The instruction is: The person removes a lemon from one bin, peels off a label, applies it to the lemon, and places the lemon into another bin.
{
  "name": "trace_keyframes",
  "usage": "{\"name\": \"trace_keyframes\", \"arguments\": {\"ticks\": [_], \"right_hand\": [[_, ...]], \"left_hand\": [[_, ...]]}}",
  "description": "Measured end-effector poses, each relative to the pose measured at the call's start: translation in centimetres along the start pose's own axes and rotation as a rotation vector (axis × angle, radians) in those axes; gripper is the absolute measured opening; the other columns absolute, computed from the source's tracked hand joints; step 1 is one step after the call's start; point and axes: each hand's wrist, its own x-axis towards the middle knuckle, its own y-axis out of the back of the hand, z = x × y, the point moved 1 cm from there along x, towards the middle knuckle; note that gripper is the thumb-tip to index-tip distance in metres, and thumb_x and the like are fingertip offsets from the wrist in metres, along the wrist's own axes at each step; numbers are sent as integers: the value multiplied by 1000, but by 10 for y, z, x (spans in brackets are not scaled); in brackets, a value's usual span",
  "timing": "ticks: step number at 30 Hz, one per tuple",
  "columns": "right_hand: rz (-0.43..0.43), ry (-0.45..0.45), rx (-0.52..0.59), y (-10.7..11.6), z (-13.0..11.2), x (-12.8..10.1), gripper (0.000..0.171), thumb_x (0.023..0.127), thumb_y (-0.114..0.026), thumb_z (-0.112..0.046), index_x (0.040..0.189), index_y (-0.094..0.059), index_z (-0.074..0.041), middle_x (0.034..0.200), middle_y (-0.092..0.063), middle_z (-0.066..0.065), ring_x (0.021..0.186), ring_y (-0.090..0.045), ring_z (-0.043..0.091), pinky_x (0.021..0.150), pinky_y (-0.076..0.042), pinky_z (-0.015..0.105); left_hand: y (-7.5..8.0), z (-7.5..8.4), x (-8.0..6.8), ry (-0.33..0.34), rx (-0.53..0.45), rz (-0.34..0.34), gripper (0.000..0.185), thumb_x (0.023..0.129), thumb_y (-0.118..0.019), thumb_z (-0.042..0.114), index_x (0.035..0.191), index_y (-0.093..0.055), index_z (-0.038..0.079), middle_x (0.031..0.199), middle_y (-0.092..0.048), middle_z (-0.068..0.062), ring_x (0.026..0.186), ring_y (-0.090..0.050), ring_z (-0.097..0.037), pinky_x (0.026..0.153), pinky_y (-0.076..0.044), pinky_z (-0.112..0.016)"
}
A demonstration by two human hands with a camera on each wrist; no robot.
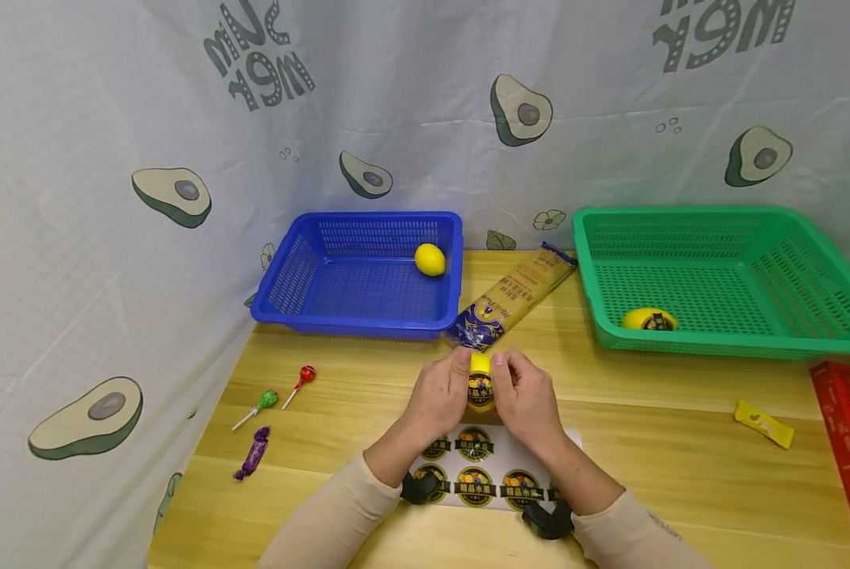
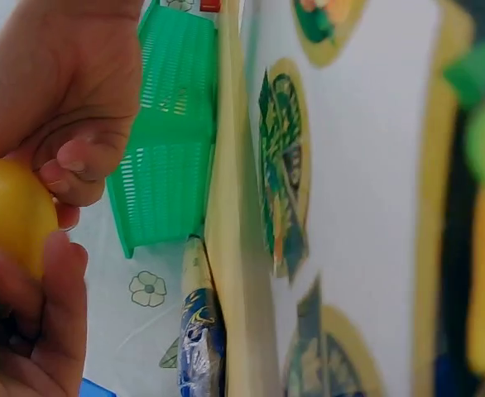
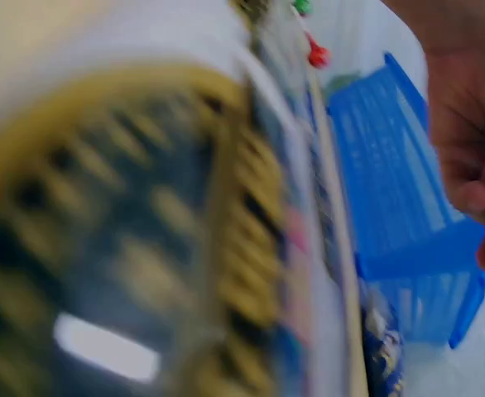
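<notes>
A yellow lemon [image 1: 480, 363] with a round black fruit sticker [image 1: 479, 390] on its near side is held up between both hands. My left hand [image 1: 437, 395] grips it from the left and my right hand [image 1: 529, 397] from the right, thumbs along its sides. In the left wrist view, curled fingers surround the lemon [image 2: 15, 211]. Only a sliver of it shows at the right wrist view's edge. Beneath the hands lies a white sheet of the same stickers [image 1: 475, 484], partly covered by the forearms and black wrist bands.
A blue basket [image 1: 368, 322] holds one plain lemon [image 1: 430, 259]. In the green basket [image 1: 716, 344] lies a stickered lemon [image 1: 645, 318]. Between them is a noodle packet [image 1: 513, 296]. Lollipops [image 1: 267, 398], a purple candy [image 1: 254, 453], a yellow packet [image 1: 764, 424] and a red box [image 1: 848, 435] lie around.
</notes>
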Motion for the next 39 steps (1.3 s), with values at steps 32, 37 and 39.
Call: {"name": "trace_keyframes", "arguments": {"ticks": [32,37,39], "right_hand": [[-166,28,-161,38,-7,12,42,112,-36,-28,118,-72,-7,76,-69,9,66,-59,16,57,-49,29],[-238,-148,-42,51,3,11,49,112,-32,-41,132,-65,-9,70,-65,12,57,-58,18,51,-48,29],[-231,-198,-46,61,9,7,47,111,-37,-43,141,-57,-12,79,-68,17,60,-61,18,53,-51,29]], "left_hand": [[0,6,1,20,-535,-152,55,87,-79,4,137,-59,12,130,-54,-16,97,-63,-8,83,-61,-30],[0,6,1,42,-522,-164,55,86,-80,4,135,-57,11,130,-54,-17,92,-67,-8,81,-62,-28],[0,4,1,68,-517,-174,55,86,-80,5,135,-56,11,131,-54,-17,90,-68,-7,81,-61,-27]]}}
